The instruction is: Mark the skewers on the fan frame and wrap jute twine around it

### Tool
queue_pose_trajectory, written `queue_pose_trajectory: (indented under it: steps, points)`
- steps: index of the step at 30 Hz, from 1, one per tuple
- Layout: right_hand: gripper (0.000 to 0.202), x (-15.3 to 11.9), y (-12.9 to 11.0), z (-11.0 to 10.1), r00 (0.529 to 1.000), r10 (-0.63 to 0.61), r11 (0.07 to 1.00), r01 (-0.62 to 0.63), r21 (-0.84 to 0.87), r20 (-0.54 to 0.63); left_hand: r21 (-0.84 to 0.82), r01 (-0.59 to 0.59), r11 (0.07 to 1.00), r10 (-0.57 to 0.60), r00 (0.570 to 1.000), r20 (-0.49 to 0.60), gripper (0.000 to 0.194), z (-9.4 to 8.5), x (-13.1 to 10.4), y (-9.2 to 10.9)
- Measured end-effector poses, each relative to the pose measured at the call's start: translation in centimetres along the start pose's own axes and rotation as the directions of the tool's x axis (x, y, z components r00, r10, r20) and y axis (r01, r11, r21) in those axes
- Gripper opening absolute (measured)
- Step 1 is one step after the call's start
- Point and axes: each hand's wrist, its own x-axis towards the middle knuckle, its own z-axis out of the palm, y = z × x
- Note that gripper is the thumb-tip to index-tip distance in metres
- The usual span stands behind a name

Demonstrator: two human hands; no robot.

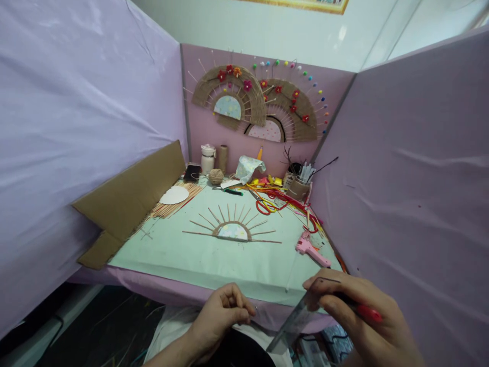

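Observation:
My right hand (359,306) is at the lower right, closed on a see-through ruler (288,323) that slants down to the left. A dark pen with a red end (369,312) is tucked in the same hand. Above my lap, my left hand (225,311) has its fingers curled in; what they hold, if anything, I cannot make out. On the pale green table in front of both hands lies a half-circle piece (233,232) with a patterned centre, a brown rim and thin sticks fanning outward. Nearest my right hand on the table is a pink glue gun (311,248).
Folded cardboard (133,199) leans at left beside thin sticks and a white oval (174,194). Scissors (265,205), green-handled pliers (232,191), a twine ball (216,176) and red and yellow strands lie behind. Two decorated fans (229,97) hang on the back panel.

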Motion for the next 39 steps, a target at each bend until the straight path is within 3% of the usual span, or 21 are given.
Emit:
queue_pose_trajectory:
  steps: [4,9,12,14,16,17,19,20,23,27,32,39]
  points:
    - [0.015,1.9,1.2,2.4,0.990,0.057,0.970,-0.085,0.228,0.127,-0.094,-0.015,0.995,0.018,0.999,0.035,0.033,0.1,0.3,0.1]
    - [0.015,3.8,3.0,7.2,0.926,0.174,0.894,-0.291,0.341,0.334,-0.166,0.142,0.976,-0.093,0.957,0.274,0.064,0.4,0.1,0.7]
    - [0.017,4.5,4.2,9.5,0.903,0.136,0.896,-0.288,0.338,0.408,-0.204,0.167,0.965,-0.072,0.911,0.407,0.048,-0.1,0.2,0.5]
    - [0.017,5.0,5.6,9.8,0.909,0.128,0.934,-0.245,0.258,0.398,-0.266,0.131,0.955,-0.014,0.916,0.401,0.038,-0.6,0.4,0.3]
    - [0.022,5.5,7.9,8.5,0.933,0.208,0.968,-0.240,0.077,0.294,-0.308,0.101,0.946,-0.002,0.952,0.306,0.034,-1.1,0.7,0.2]
    - [0.025,5.7,9.3,7.3,0.939,0.290,0.957,-0.285,-0.055,0.183,-0.314,0.098,0.944,-0.018,0.969,0.248,0.031,-1.2,0.8,0.1]
    - [0.026,5.6,12.6,4.2,0.888,0.447,0.805,-0.450,-0.386,-0.103,-0.317,0.106,0.943,-0.059,0.986,0.154,0.025,-1.4,1.1,0.0]
    - [0.027,5.3,14.3,2.5,0.856,0.482,0.738,-0.511,-0.440,-0.186,-0.321,0.117,0.940,-0.078,0.988,0.130,0.023,-1.4,1.3,-0.1]
    - [0.026,3.6,18.6,-1.8,0.778,0.561,0.608,-0.619,-0.498,-0.282,-0.339,0.146,0.929,-0.114,0.987,0.114,0.024,-1.5,1.8,-0.8]
    - [0.026,1.6,21.6,-3.9,0.740,0.620,0.555,-0.648,-0.521,-0.260,-0.358,0.158,0.920,-0.132,0.987,0.097,0.023,-1.9,2.4,-1.7]
    - [0.017,1.4,21.8,-4.0,0.771,0.596,0.616,-0.619,-0.488,-0.226,-0.370,0.149,0.917,-0.133,0.989,0.071,0.022,-2.5,2.5,-1.9]
    - [0.046,3.1,17.7,-3.8,0.825,0.486,0.781,-0.559,-0.280,-0.289,-0.385,0.135,0.913,-0.143,0.990,0.007,0.026,-4.0,2.6,-2.3]
